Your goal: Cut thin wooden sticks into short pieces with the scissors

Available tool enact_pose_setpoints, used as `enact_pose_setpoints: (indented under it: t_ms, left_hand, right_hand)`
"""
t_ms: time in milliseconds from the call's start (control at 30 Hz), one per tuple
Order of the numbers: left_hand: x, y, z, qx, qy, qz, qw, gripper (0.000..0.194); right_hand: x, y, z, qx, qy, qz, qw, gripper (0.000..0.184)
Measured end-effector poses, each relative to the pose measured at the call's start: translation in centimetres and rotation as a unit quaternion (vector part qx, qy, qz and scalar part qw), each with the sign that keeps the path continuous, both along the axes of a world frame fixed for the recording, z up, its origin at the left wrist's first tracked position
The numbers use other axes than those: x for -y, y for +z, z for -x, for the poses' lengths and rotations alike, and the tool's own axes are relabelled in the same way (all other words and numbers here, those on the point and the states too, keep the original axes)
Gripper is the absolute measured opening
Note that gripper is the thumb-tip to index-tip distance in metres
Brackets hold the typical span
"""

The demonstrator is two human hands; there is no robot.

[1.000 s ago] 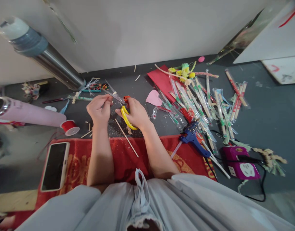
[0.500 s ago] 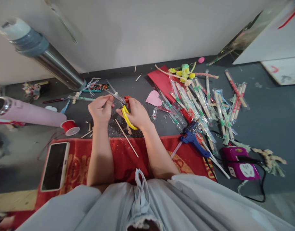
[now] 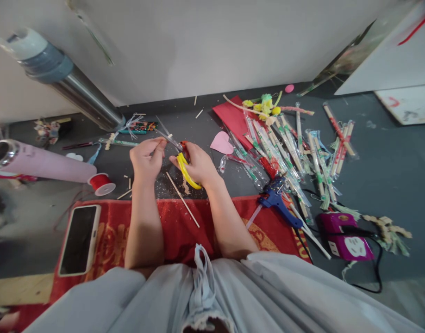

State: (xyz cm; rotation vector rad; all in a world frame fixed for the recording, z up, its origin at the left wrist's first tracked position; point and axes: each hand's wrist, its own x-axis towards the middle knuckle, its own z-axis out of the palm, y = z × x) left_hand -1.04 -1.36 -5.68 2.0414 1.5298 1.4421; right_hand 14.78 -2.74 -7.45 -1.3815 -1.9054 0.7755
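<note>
My right hand point(image 3: 199, 162) is closed around the yellow handle of a pair of scissors point(image 3: 187, 172), whose blades point up and to the left. My left hand point(image 3: 148, 157) is closed in a pinch close to the blade tips. What its fingers hold, if anything, is too small to make out. A small pale bit lies at the blades. Below the hands, a thin wooden stick point(image 3: 183, 200) rests across the edge of the red towel point(image 3: 111, 240), with crumbs and short stick pieces around it.
On the right lie many plastic-wrapped sticks point(image 3: 275, 148), a pink paper heart point(image 3: 221, 142), a blue glue gun point(image 3: 280, 206) and a purple power block point(image 3: 346, 236). A red thread spool point(image 3: 101, 183), a pink flask point(image 3: 49, 162), a phone point(image 3: 79, 240) and a metal pipe point(image 3: 90, 92) stand or lie at left.
Both hands and the scissors have shifted slightly to the right. The scissor blades appear closer together than before. The other things lie as they were.
</note>
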Motion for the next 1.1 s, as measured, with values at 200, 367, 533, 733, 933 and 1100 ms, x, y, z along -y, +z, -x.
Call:
enact_pose_setpoints:
  t_ms: [200,367,533,733,933,1100]
  left_hand:
    - [0.1,0.3,0.0,-0.006,-0.01,-0.002,1.0,0.041]
    - [-0.1,0.0,-0.1,0.022,0.01,0.011,1.0,0.042]
    - [-0.9,-1.8,-1.0,0.17,-0.048,0.065,0.982,0.051]
    - [-0.6,-3.5,-2.6,0.149,-0.284,0.229,0.919,0.109]
    - [0.1,-3.6,-3.9,0.1,-0.326,0.265,0.902,0.136]
    - [-0.1,-4.7,-4.5,0.116,-0.313,0.217,0.917,0.129]
  right_hand:
    - [0.1,0.9,-0.3,-0.002,-0.003,0.056,0.998,0.046]
    - [0.3,1.5,-0.2,0.011,-0.015,0.086,0.996,0.041]
    - [0.3,1.3,0.4,-0.046,-0.045,0.089,0.994,0.041]
    - [0.0,0.2,-0.1,-0.15,-0.098,0.099,0.979,0.047]
    - [-0.1,0.0,-0.5,-0.163,-0.124,0.098,0.974,0.05]
    - [-0.3,-0.6,-0.3,-0.172,-0.117,0.082,0.975,0.047]
